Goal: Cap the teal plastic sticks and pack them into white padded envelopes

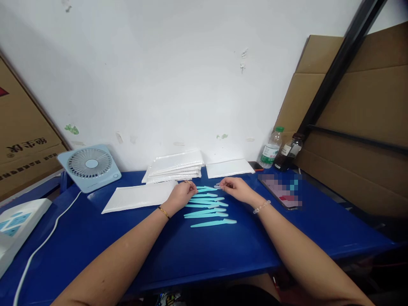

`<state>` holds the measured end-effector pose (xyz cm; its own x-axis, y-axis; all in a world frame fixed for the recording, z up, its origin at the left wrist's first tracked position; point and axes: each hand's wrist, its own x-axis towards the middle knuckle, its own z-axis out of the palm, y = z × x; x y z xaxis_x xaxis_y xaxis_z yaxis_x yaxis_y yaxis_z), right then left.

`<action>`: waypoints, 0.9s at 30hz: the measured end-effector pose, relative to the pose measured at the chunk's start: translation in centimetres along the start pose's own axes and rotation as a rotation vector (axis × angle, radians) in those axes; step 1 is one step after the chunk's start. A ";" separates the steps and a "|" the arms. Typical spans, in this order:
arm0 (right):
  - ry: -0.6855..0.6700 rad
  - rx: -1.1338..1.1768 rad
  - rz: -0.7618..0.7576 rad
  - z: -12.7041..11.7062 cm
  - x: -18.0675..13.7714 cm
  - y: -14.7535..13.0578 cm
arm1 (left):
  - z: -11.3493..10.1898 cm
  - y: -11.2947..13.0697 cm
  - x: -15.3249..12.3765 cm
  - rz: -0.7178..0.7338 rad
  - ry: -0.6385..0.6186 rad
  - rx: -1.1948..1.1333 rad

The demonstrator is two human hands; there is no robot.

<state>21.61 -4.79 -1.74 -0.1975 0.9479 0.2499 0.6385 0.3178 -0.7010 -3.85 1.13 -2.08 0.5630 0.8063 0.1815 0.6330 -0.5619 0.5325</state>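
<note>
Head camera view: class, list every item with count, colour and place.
blue plastic table: one, blue, beneath everything
teal plastic sticks: about eight, teal, side by side at table centre
white padded envelopes: a stack and two singles, white, table back
pale blue square desk fan: one, pale blue, back left
clear plastic bottle with green cap: one, clear, back right
dark bottle: one, dark brown, beside the clear bottle
left hand: one, on the sticks' left ends
right hand: one, pinching a small pale piece
</note>
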 end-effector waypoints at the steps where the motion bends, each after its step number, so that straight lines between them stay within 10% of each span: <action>1: -0.002 0.003 -0.004 -0.1 0.0 0.1 | 0.0 0.0 0.0 0.000 0.002 0.000; 13: -0.110 0.052 -0.012 -0.1 -0.2 -0.5 | 0.3 0.6 -0.1 0.046 -0.040 -0.049; 19: 0.118 -0.281 -0.040 -0.5 1.1 3.3 | 0.0 -0.3 0.4 0.051 0.100 0.177; 27: 0.020 -0.443 -0.031 0.7 1.8 3.5 | -0.1 -0.5 0.7 -0.059 0.011 0.282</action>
<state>22.91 -1.93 -4.22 -0.2100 0.9361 0.2823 0.8903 0.3024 -0.3405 -3.87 2.00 -2.12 0.5164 0.8400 0.1666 0.7878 -0.5422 0.2921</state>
